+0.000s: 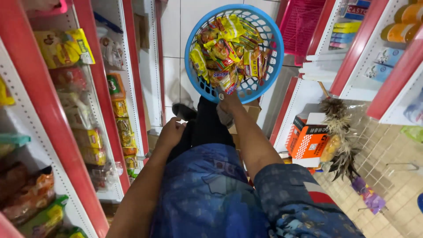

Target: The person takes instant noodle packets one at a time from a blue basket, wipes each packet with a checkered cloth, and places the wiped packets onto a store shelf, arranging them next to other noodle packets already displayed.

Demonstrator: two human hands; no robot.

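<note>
Holding: right hand [231,104] grips the near rim of a round blue plastic basket [269,35], fingers curled tight around the edge.
Basket place: held out in front of the person, above the white tiled floor [172,75] of a narrow shop aisle, between the two shelf runs.
Basket load: heaped with yellow and red snack packets [227,50], lying every which way.
Left hand: left hand [171,132] hangs low by the dark trouser leg, fingers curled loosely inward, holding nothing that shows.
Clothing: blue patterned shirt [207,194] fills the lower middle of the view.
Left side: red-edged shelves [103,88] carry bagged snacks in yellow, orange and green.
Right side: orange and white carton [306,139] sits low by a feather duster [339,132]; a pink basket [302,22] stands just beyond the blue one.
</note>
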